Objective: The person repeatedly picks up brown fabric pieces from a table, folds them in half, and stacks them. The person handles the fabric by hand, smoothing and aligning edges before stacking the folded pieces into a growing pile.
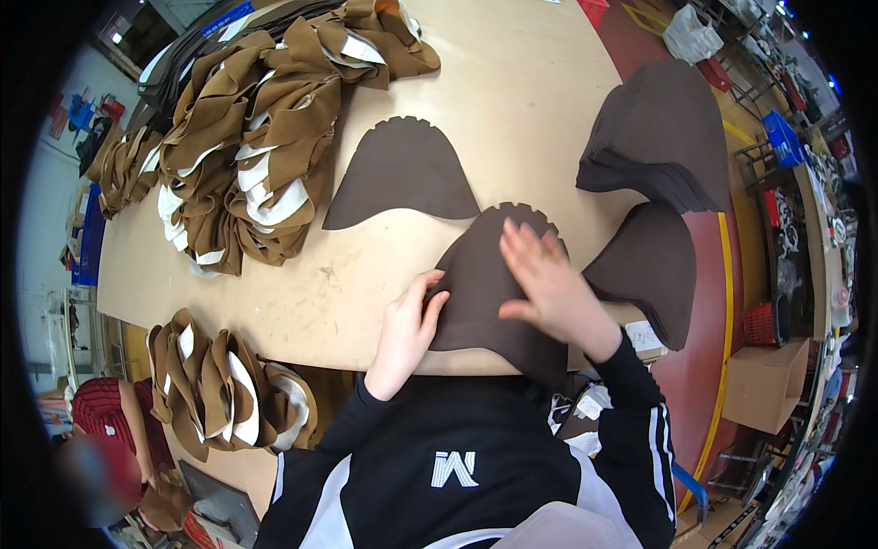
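A dark brown bell-shaped cut panel (480, 311) with a notched top lies at the table's near edge, its lower part hanging slightly over. My left hand (407, 325) grips its left edge, thumb on top and fingers curled at the side. My right hand (549, 288) is over the panel's upper right, fingers stretched out flat and slightly blurred; whether the palm touches cannot be told. Another dark brown panel (402, 174) of the same shape lies flat just beyond. To the right are a tall stack of dark brown panels (654, 137) and a smaller stack (649, 265).
Brown pieces with white patches (256, 137) are heaped at the far left of the tan table (530, 91). More brown pieces (229, 389) sit at the near left, by a person in red (105, 416). A cardboard box (766, 384) stands on the right.
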Tool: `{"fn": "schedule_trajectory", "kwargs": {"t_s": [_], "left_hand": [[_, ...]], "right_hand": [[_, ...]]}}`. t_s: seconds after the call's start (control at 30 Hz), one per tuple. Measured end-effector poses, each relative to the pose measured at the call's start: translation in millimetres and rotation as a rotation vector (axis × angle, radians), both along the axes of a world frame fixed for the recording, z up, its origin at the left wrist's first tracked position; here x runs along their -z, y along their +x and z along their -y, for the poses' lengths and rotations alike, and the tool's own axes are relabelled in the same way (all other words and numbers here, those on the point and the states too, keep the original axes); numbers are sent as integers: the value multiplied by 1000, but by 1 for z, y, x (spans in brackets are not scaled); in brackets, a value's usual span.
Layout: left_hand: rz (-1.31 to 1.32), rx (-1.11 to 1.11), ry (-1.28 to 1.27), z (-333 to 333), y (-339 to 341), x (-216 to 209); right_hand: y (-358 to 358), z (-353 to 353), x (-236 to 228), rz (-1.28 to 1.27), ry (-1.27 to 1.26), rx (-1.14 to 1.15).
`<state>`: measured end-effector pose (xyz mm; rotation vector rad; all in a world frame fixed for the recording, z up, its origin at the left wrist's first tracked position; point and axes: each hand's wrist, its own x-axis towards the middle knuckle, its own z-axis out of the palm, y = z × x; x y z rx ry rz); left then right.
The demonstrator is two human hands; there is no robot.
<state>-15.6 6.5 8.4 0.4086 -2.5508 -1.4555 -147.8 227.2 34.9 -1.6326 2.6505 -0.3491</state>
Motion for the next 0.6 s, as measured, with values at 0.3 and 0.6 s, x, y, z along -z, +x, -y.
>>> {"fn": "schedule_trajectory", "kwargs": {"t_s": [0.3,0.6], "left_hand": [[-437,-95,-42,55,-44,-28],[-103,-302,-45,90,-16,-32]], "right_hand": [[27,-36,-13,18,-35,63],[41,-1,34,180,51,-10]]}}
